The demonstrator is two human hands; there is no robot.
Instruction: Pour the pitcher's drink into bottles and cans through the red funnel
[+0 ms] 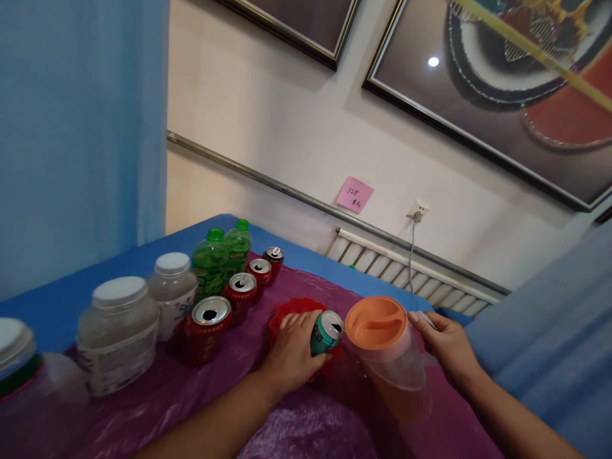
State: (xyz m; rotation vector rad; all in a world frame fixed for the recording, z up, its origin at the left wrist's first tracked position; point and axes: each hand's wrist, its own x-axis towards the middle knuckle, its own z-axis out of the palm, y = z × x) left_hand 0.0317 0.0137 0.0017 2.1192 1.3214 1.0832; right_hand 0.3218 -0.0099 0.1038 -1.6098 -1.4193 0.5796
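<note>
My left hand (296, 347) is wrapped round a teal drink can (327, 333), its opened top facing up and toward the right. Under that hand and can sits a red basin with a wavy rim (282, 312), mostly covered by the hand. Just right of the can stands a translucent pitcher (394, 370) with an orange lid (377, 322). My right hand (447, 344) is closed at the pitcher's right side, on what looks like its pale handle. The fingers there partly hide the handle.
Left of the basin, several red cans (209, 331) form a row. Beside them are two green bottles (210, 261) and white-lidded clear jars (119, 331). Purple plastic (306, 414) covers the blue table (176, 245). A radiator (382, 261) and a plugged socket (417, 211) are behind.
</note>
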